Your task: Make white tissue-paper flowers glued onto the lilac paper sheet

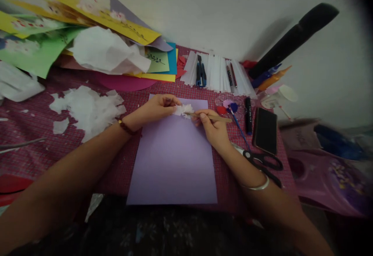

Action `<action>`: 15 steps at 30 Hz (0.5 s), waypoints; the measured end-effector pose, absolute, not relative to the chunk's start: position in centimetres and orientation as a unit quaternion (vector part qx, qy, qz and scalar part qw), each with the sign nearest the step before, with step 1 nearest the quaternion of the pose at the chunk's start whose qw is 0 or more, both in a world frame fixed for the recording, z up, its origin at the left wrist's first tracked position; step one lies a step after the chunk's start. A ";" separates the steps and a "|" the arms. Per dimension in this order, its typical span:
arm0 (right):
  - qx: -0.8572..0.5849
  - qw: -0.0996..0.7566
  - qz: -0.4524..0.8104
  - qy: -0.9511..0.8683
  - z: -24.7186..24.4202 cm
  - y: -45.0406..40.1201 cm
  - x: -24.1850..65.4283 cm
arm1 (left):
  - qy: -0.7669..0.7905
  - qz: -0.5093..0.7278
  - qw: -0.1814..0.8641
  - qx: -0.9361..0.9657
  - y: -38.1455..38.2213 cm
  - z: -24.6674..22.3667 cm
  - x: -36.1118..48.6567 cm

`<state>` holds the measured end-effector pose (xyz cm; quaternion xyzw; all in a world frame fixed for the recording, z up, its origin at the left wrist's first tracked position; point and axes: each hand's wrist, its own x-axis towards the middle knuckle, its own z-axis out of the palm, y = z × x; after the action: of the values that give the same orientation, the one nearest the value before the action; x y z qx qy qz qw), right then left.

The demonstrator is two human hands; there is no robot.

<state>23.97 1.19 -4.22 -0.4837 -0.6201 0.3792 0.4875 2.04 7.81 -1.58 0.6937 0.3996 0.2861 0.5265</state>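
A purple sheet of paper (177, 159) lies in front of me on the checked cloth. Over its top part, my left hand (163, 106) pinches a crumpled piece of white tissue paper (183, 110). My right hand (214, 129) grips a thin flat wooden stick (220, 119), whose tip touches the tissue. Whether the tissue also rests on the sheet I cannot tell. To the left is a loose pile of torn white tissue pieces (87, 110).
Right of the sheet are scissors (262, 161), a phone (265, 129), a black marker (248, 116), a paintbrush (240, 129) and a clear palette with paint (221, 110). White strips (214, 71) with a cutter (200, 71) lie behind. Coloured cards (128, 26) are stacked at the back left.
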 end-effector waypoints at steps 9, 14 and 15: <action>-0.487 0.504 0.366 -0.612 -3.9 1.1 24.0 | 0.409 0.268 0.478 0.730 8.0 -3.0 2.8; -0.477 0.525 0.366 -0.602 -3.6 0.5 23.9 | 0.417 0.304 0.437 0.737 8.4 -4.0 3.9; -0.473 0.519 0.370 -0.608 -3.5 0.4 23.9 | 0.418 0.304 0.434 0.738 8.5 -4.2 4.0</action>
<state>23.86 0.44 -3.55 -0.4733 -0.6082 0.3704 0.5186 3.99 8.52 -4.16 0.7376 0.4184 0.3039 0.4341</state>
